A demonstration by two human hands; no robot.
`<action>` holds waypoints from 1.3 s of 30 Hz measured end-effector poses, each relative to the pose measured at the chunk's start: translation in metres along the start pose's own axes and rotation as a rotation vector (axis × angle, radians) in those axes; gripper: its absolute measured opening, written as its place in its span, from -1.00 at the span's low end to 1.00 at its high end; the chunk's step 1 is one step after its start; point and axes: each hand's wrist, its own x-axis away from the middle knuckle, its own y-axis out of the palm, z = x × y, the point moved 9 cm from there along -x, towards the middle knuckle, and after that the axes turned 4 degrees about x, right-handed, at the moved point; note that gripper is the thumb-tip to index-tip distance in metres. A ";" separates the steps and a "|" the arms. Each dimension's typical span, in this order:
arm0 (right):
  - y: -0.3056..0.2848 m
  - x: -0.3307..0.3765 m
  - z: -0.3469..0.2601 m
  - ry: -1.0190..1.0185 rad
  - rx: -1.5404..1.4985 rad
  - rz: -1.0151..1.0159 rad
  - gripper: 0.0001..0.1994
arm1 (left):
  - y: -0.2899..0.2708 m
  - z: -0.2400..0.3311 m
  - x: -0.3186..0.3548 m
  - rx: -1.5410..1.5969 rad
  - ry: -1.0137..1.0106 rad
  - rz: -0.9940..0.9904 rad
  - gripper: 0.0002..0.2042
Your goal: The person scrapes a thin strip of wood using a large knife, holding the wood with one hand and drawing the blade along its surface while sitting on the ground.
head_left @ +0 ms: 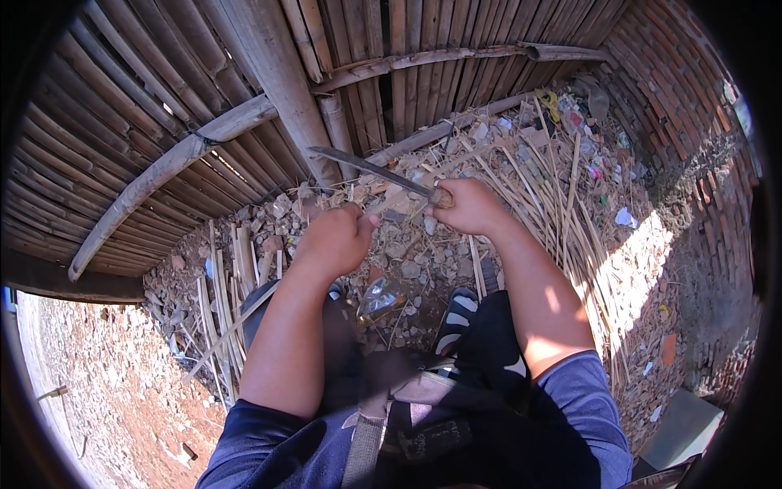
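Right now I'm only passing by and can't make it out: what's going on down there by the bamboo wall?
A person is crouched over rubble and split bamboo strips. The right hand is closed on the handle of a long blade that points up-left toward the bamboo wall. The left hand is closed around a thin bamboo strip, holding it close under the blade. Whether the edge touches the strip is hard to tell. Litter lies along the brick wall.
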 end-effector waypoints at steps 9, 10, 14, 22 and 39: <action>-0.002 0.001 -0.005 -0.006 0.032 0.009 -0.46 | -0.004 -0.004 -0.001 -0.016 0.004 0.046 -0.59; -0.001 0.001 -0.005 0.004 0.030 -0.003 -0.47 | -0.005 -0.003 0.001 -0.028 -0.011 0.047 -0.58; 0.000 0.001 -0.001 -0.016 0.002 0.016 -0.49 | -0.006 -0.006 0.000 -0.047 -0.032 0.058 -0.58; 0.002 -0.001 -0.002 -0.044 0.039 0.016 -0.51 | -0.008 -0.007 -0.001 -0.067 -0.020 0.058 -0.58; 0.013 -0.002 -0.003 -0.049 0.078 -0.054 -0.48 | -0.006 -0.004 0.002 -0.058 -0.019 0.040 -0.59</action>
